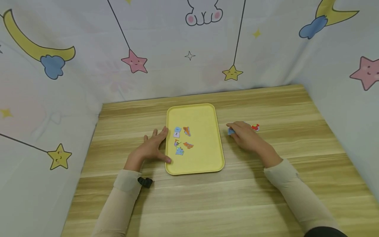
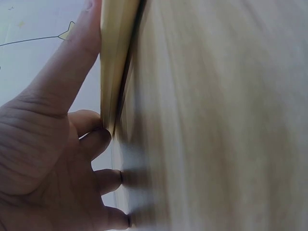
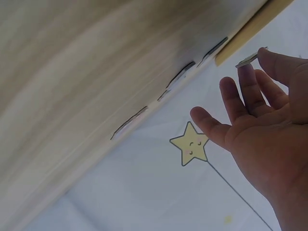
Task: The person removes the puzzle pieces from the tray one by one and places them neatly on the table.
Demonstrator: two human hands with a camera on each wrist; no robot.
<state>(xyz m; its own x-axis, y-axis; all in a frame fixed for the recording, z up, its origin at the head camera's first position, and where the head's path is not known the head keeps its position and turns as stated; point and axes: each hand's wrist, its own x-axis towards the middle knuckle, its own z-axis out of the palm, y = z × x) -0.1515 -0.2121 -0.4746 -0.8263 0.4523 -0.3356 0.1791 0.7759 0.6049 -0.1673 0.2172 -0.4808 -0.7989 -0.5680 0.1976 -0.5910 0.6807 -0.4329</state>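
My left hand is at the left side of a yellow tray, fingers spread, with thumb and fingertips touching its rim. In the left wrist view the thumb lies along the tray's side wall. Right of the tray, my right hand is low over the table. Between its thumb and a finger it pinches a small flat printed piece, seen edge-on in the right wrist view. A blue piece shows under the fingertips in the head view, and a red piece lies beyond the knuckles.
Several small printed pieces, among them a blue and white one and an orange one, lie in the tray's left half. More flat pieces lie on the wooden table. A patterned cloth stands behind the table.
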